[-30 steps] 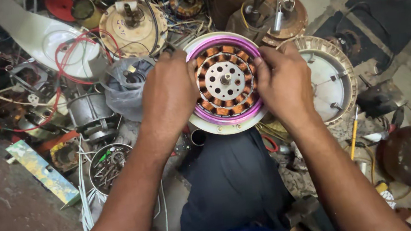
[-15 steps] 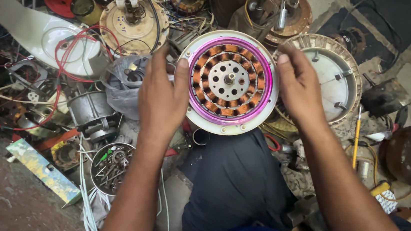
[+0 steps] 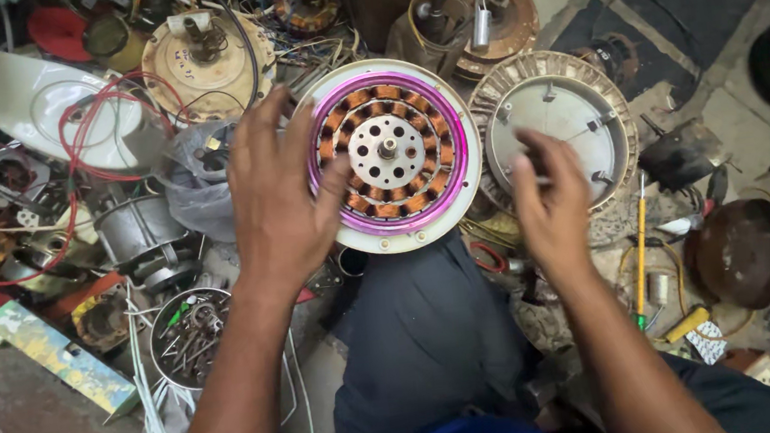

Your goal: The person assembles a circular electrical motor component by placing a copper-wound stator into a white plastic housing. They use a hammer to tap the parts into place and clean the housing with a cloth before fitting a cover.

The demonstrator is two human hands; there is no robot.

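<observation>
Since half a second ago my right hand (image 3: 551, 199) has come off the fan motor stator (image 3: 388, 153); earlier it was pressed against the right rim, and now it hangs blurred, well clear of the rim and in front of the empty round motor cover (image 3: 564, 124) to the right. Its fingers look loosely curled and hold nothing that I can make out. My left hand (image 3: 278, 198) remains on the stator's left side, fingers spread wide, the thumb lying over the pink ring and the edge of the copper windings. The stator sits flat, face up, at the middle of the view, just beyond my knee in dark trousers (image 3: 425, 335), with its white rim, pink band, copper coils and a central hub with a short shaft. It lies between my two hands, touching only the left one. Near left, a round tin of screws (image 3: 191, 334) stands close by my left forearm. A yellow-handled screwdriver (image 3: 640, 248) lies to the right of my right wrist.
</observation>
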